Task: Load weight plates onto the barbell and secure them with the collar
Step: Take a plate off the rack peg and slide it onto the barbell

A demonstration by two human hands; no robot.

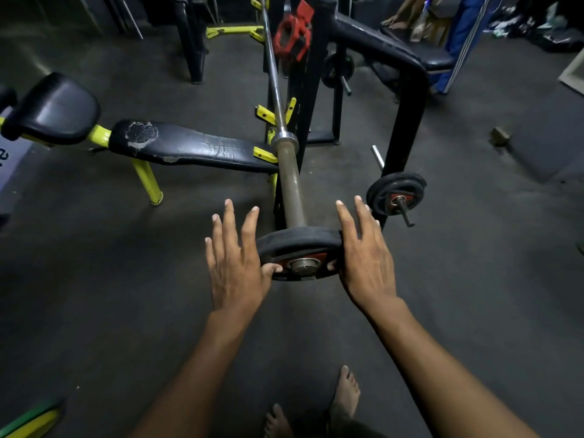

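A small black weight plate with a red centre sits on the near end of the barbell sleeve; the sleeve tip shows through its hole. My left hand is at the plate's left rim, thumb pressed on its face and fingers spread. My right hand presses flat against the right rim, thumb on the face. The chrome bar runs away from me onto the rack. A red collar hangs on the rack upright beside the bar.
A black bench with yellow legs lies left of the bar. More black plates sit on a storage peg to the right, another plate further back. A black frame stands right. My bare feet are below on dark floor.
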